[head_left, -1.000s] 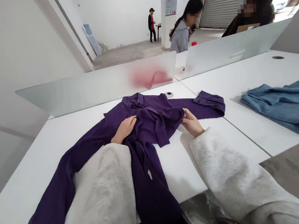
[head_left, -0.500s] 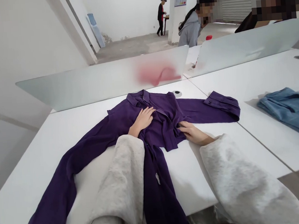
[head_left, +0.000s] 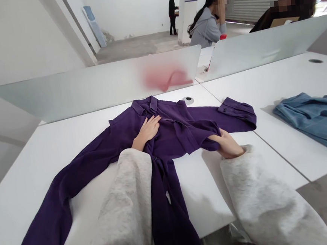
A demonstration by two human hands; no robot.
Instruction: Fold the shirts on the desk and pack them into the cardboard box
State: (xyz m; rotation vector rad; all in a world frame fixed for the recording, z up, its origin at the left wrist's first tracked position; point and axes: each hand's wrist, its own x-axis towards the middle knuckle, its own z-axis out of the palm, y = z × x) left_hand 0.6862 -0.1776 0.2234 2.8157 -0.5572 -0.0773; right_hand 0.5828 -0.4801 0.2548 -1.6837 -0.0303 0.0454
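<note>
A dark purple shirt lies spread on the white desk, its collar toward the far side. One long sleeve trails down to the near left; the other stretches right and ends in a folded, buttoned cuff. My left hand rests flat on the chest just below the collar, fingers extended. My right hand grips the shirt's right side edge, pulling the cloth out a little above the desk; some of its fingers are hidden in the fabric. The shirt's lower part hangs over the desk's near edge between my forearms.
A folded blue denim garment lies on the right. Frosted dividers stand along the back of the white desk, with a blurred red thing behind one. Beyond them, two people sit and another person stands far back.
My right hand has moved right, drawing the shirt's side edge outward, so the bunched cloth there is stretched wider. My left hand stays pressed on the chest. The view has shifted slightly.
</note>
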